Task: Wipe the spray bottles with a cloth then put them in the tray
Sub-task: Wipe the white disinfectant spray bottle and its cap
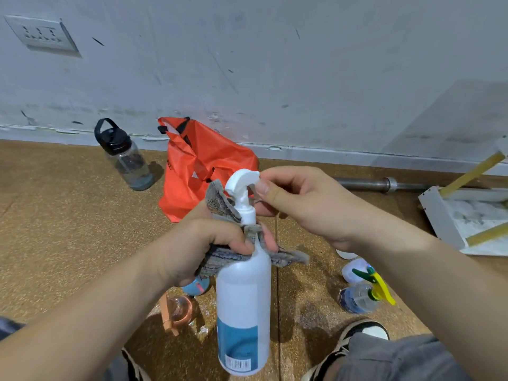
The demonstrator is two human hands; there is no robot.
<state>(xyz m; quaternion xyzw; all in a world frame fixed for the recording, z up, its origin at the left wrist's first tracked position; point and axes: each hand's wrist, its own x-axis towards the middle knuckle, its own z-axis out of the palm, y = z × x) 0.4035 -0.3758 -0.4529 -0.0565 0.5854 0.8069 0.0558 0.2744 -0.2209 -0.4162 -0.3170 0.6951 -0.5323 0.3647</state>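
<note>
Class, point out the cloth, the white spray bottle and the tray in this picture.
cloth point(218, 200): head view, on its upper flap.
white spray bottle point(243, 287): head view, on the middle of its body.
tray point(439, 215): head view, on its white left wall.

Scuffed grey wall point(275, 64) at back, socket plate point(41, 34) upper left, pale skirting point(330, 154) along foot. Brown speckled floor point(68, 229), seam running front to back near centre. Clear water bottle point(123, 158) standing near skirting, left of centre: black lid, loop handle, a little liquid at bottom. Orange plastic bag point(203, 163) just right of it, slumped, black handles at top, not touching it. Steel bar point(379, 184) lying along wall at right. Black-and-white shoe point(365, 332) bottom right, grey trouser leg point(398, 358) beside it.
</note>
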